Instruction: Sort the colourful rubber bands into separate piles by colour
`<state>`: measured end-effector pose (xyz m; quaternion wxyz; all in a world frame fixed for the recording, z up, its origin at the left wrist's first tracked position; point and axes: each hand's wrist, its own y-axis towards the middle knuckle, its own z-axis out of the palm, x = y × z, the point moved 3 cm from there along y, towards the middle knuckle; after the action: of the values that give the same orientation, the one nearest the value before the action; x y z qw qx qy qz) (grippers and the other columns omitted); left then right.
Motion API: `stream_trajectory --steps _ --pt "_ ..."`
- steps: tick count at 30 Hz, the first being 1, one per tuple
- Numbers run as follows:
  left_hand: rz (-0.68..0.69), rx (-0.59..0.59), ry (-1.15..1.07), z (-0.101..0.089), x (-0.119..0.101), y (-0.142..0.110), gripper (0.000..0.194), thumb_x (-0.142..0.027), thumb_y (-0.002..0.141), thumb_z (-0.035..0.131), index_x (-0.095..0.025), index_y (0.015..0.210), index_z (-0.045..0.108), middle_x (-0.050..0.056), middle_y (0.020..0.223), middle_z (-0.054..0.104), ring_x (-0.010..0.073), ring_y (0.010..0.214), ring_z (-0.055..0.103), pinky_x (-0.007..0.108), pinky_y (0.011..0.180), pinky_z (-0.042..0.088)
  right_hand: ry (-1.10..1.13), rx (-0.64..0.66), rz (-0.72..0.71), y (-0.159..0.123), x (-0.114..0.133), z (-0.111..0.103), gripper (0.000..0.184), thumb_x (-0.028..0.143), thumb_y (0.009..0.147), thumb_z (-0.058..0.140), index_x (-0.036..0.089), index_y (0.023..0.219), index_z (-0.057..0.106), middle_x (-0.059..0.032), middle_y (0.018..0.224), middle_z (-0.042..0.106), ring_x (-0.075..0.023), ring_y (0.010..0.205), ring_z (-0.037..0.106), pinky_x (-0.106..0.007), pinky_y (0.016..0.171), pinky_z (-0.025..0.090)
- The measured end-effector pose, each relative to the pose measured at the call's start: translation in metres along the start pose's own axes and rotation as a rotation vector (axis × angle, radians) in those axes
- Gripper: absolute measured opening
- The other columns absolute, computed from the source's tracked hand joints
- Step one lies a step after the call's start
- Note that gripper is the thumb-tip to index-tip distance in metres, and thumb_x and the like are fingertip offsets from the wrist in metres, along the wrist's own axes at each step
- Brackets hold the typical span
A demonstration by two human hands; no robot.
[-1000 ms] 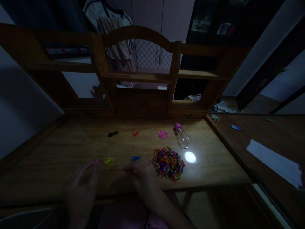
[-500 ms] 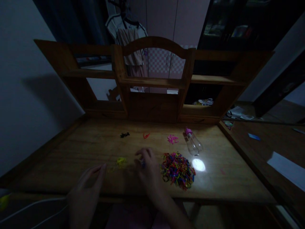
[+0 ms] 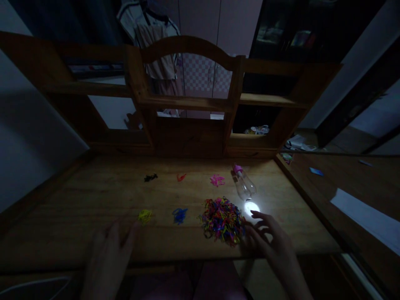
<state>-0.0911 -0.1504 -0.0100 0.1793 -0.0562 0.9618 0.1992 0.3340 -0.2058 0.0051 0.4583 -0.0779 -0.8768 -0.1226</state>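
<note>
A mixed heap of small coloured loops [image 3: 222, 221], which look like rubber bands, lies on the wooden desk. My right hand [image 3: 271, 237] is at the heap's right edge, fingers apart, with nothing visible in it. Close to a small yellow pile [image 3: 145, 216] is my left hand [image 3: 111, 250], slightly blurred, its thumb and fingers spread. A blue pile [image 3: 179, 215] sits between the yellow pile and the heap. Farther back lie a black pile [image 3: 151, 178], a few red pieces [image 3: 181, 177] and a pink pile [image 3: 217, 180].
A clear bottle with a pink cap [image 3: 245, 185] lies behind the heap, beside a bright light spot [image 3: 251, 208]. A wooden shelf unit [image 3: 187, 102] rises along the desk's back. To the right, another surface holds white paper [image 3: 365, 216] and a blue card [image 3: 316, 171].
My right hand has moved from over the blue pile to the right side of the heap, uncovering the blue pieces. The whole view has shifted a little.
</note>
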Motion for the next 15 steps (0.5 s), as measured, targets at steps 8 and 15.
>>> stream_trajectory --steps 8,15 --pt "0.053 -0.011 -0.088 0.010 -0.001 0.008 0.037 -0.045 0.092 0.038 -0.018 0.108 0.059 0.011 0.106 0.063 0.0292 0.097 0.060 0.047 0.088 0.050 0.011 0.127 -0.046 -0.003 0.005 0.025 0.041 0.031 0.081 0.070 0.023 0.119 0.056 -0.0076 0.110 0.057 -0.0218 0.088 0.064 -0.031 0.071 0.056" --pt "0.214 -0.126 -0.316 -0.011 -0.089 -0.008 0.024 -0.034 0.094 0.045 -0.022 0.109 0.061 0.007 0.114 0.060 0.0242 0.108 0.058 0.042 0.102 0.043 -0.094 0.088 -0.130 -0.013 0.009 0.016 0.049 0.027 0.073 0.075 0.023 0.117 0.054 -0.0078 0.110 0.056 -0.0224 0.089 0.061 -0.032 0.073 0.054"
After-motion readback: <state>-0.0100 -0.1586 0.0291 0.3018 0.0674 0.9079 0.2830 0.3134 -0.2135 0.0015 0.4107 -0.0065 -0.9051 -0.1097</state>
